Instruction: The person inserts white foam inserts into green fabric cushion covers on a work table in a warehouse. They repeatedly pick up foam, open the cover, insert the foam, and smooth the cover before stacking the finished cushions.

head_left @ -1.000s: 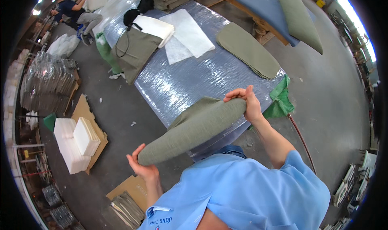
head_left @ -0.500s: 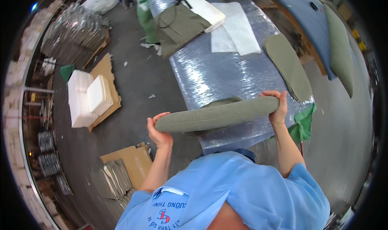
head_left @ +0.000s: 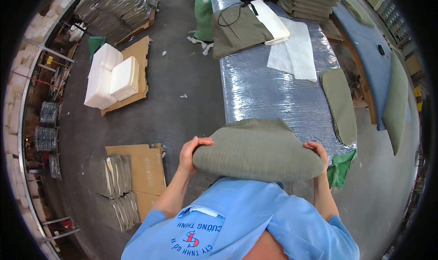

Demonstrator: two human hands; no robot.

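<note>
one olive cushion point(head_left: 258, 152), ends held by left hand point(head_left: 189, 154) and right hand point(head_left: 321, 158), fingers half-curled; uneven grip could let an end slip

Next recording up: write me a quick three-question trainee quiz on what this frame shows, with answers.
1. What do the left hand and right hand hold between them?
2. Fill in: the flat, rounded olive piece lies along the ____ edge of the plastic-wrapped surface.
3. True or false: the white blocks sit on that wrapped surface.

Key
1. An olive cushion, one end in each hand.
2. Right.
3. False; the white blocks sit on cardboard, left of the wrapped surface.
</note>
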